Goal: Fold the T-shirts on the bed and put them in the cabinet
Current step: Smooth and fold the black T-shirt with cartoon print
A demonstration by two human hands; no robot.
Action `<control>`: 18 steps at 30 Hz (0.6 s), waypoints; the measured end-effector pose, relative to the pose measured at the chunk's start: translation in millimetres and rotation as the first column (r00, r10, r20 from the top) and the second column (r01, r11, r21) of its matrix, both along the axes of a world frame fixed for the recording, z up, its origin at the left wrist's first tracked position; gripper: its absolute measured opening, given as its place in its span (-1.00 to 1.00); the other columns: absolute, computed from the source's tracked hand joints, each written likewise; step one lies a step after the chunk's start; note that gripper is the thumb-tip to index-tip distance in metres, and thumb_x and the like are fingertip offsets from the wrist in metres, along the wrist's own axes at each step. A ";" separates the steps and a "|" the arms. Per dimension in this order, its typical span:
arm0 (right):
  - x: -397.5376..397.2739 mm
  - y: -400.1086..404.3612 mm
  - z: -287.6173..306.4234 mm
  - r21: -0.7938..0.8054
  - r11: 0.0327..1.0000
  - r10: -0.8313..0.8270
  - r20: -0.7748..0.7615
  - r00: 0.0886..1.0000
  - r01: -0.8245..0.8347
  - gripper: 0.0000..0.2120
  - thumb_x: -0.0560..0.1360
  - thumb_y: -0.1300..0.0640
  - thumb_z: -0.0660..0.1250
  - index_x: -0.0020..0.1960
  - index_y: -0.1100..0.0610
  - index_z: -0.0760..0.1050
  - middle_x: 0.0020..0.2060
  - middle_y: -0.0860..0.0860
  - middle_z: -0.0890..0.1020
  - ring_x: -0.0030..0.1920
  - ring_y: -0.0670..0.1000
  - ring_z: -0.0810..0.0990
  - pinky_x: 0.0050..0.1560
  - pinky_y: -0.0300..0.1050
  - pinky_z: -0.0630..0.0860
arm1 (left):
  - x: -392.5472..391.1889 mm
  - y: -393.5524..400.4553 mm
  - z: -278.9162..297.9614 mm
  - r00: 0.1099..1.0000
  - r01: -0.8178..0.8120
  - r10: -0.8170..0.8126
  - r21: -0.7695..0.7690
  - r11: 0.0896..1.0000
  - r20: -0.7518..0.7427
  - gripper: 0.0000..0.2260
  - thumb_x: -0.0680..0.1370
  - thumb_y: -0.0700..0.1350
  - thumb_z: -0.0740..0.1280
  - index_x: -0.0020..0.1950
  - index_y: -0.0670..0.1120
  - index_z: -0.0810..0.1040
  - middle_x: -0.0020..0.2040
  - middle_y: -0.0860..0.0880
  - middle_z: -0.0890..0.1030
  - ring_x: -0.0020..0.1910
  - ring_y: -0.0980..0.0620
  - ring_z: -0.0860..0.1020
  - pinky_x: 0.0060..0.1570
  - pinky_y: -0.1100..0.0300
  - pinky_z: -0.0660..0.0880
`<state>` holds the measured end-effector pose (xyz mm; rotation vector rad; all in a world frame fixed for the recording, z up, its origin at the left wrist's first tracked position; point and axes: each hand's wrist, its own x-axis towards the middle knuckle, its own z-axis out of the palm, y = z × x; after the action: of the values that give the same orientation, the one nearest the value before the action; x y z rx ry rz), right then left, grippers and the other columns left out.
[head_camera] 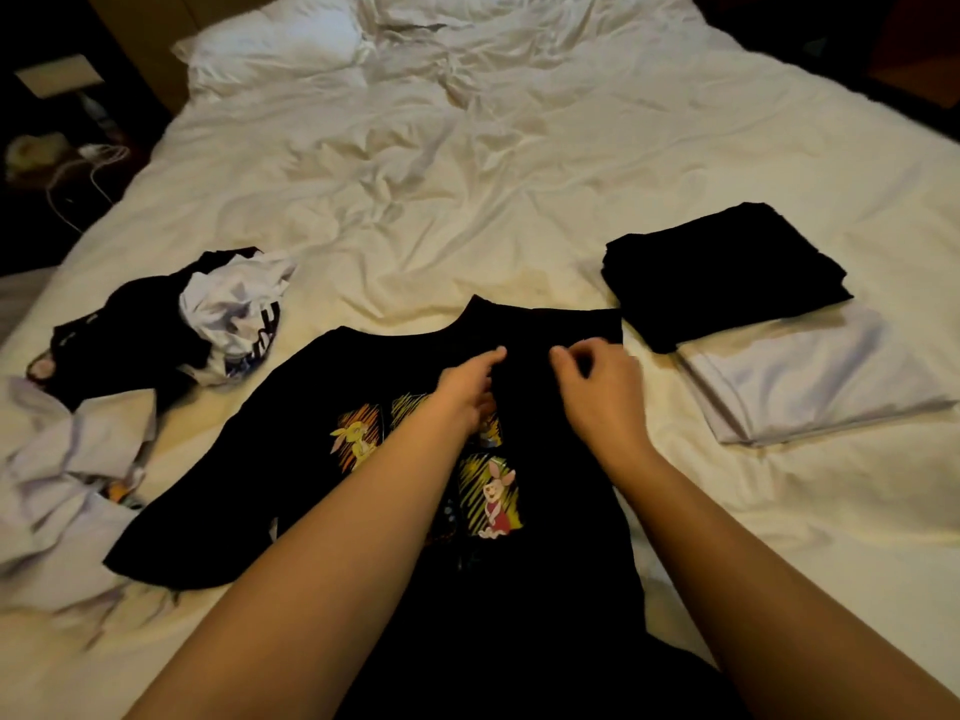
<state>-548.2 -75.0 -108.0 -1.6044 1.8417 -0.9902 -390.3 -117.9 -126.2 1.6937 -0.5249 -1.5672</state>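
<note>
A black T-shirt with cartoon prints (291, 449) lies spread face up on the white bed (467, 200) right in front of me. Its right side is folded in over the chest. My left hand (467, 387) lies on the chest of the shirt, fingers against the folded edge. My right hand (597, 387) pinches that folded black cloth just below the collar. To the right a folded black T-shirt (722, 272) rests partly on a folded white T-shirt (810, 381).
A heap of unfolded clothes lies at the left: a black piece (119, 340), a white printed shirt (234, 309) and pale crumpled cloth (67, 480). A pillow (275, 44) is at the head of the bed. A dark nightstand with cables (67, 158) stands far left.
</note>
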 end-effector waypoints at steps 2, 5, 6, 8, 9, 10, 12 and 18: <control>-17.5 -7.3 -7.7 0.093 0.993 -0.086 0.110 0.990 0.076 -0.58 0.56 -0.17 0.19 0.19 0.12 0.54 0.07 0.11 0.60 0.14 0.16 0.54 0.14 0.14 0.50 | -1.2 -5.8 -0.6 0.995 0.056 -0.057 0.009 0.998 0.081 -0.52 0.51 -0.01 0.49 0.35 -0.18 0.49 0.13 -0.11 0.64 -0.03 -0.04 0.66 -0.15 0.14 0.60; -32.8 -11.7 -16.8 0.330 0.944 -0.090 0.303 0.949 -0.015 -0.58 0.62 0.03 0.25 0.39 0.21 0.33 0.13 0.10 0.55 0.15 0.18 0.55 0.06 0.04 0.48 | -10.4 -5.9 2.4 0.908 0.208 -0.154 -0.101 0.973 0.389 -0.45 0.65 -0.03 0.30 0.57 -0.16 0.22 0.53 -0.10 0.32 0.46 -0.16 0.35 0.38 0.04 0.35; -34.7 -12.4 -19.6 0.340 0.940 -0.084 0.288 0.954 -0.020 -0.56 0.61 0.08 0.27 0.42 0.21 0.29 0.11 0.14 0.56 0.13 0.19 0.57 0.02 0.03 0.48 | -12.7 -5.4 0.8 0.854 0.263 -0.169 -0.129 0.956 0.492 -0.46 0.68 -0.02 0.23 0.59 -0.16 0.15 0.57 -0.11 0.25 0.51 -0.16 0.27 0.43 0.02 0.28; -36.5 -13.5 -23.7 0.307 0.952 -0.056 0.241 0.969 -0.021 -0.53 0.59 0.14 0.31 0.43 0.21 0.25 0.05 0.20 0.59 0.07 0.22 0.59 0.01 0.08 0.50 | -16.0 -3.1 -1.1 0.770 0.337 -0.193 -0.129 0.933 0.609 -0.48 0.70 -0.01 0.16 0.60 -0.17 0.12 0.57 -0.14 0.23 0.53 -0.16 0.24 0.45 0.01 0.25; -36.8 -13.9 -25.3 0.292 0.956 -0.028 0.200 0.979 -0.032 -0.53 0.58 0.16 0.32 0.43 0.21 0.25 0.04 0.20 0.59 0.05 0.22 0.59 0.00 0.09 0.50 | -16.4 -2.4 -3.6 0.730 0.358 -0.192 -0.127 0.925 0.656 -0.49 0.70 -0.02 0.16 0.59 -0.18 0.14 0.55 -0.16 0.27 0.51 -0.17 0.27 0.42 0.02 0.28; -37.5 -14.4 -27.3 0.277 0.960 0.011 0.130 0.991 -0.047 -0.53 0.58 0.17 0.32 0.42 0.22 0.25 0.06 0.20 0.57 0.06 0.23 0.57 0.00 0.10 0.51 | -16.3 -0.4 -5.6 0.679 0.377 -0.184 -0.122 0.918 0.711 -0.50 0.69 -0.02 0.19 0.58 -0.19 0.18 0.52 -0.19 0.33 0.48 -0.19 0.32 0.37 0.02 0.33; -38.0 -15.2 -30.4 0.216 0.974 0.094 -0.133 0.987 -0.064 -0.50 0.56 0.16 0.35 0.42 0.23 0.26 0.18 0.24 0.49 0.18 0.26 0.49 0.11 0.15 0.48 | -16.4 6.1 -11.5 0.568 0.391 -0.111 -0.149 0.908 0.815 -0.54 0.65 -0.02 0.28 0.48 -0.18 0.29 0.38 -0.20 0.46 0.36 -0.19 0.44 0.22 0.03 0.43; -8.9 -34.0 -40.8 0.032 0.918 0.347 -0.547 0.762 -0.396 -0.46 0.62 0.06 0.21 0.54 0.20 0.22 0.53 0.19 0.24 0.55 0.18 0.13 0.53 0.06 0.08 | -22.6 18.9 -29.8 0.185 0.644 0.082 -0.184 0.743 0.979 -0.62 0.66 -0.07 0.20 0.47 -0.11 0.36 0.50 -0.14 0.32 0.53 -0.10 0.21 0.48 -0.02 0.20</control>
<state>-557.1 -109.0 -148.7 -2.3785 1.7026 -0.4573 -412.9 -99.1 -156.0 1.9041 -1.9066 -0.1278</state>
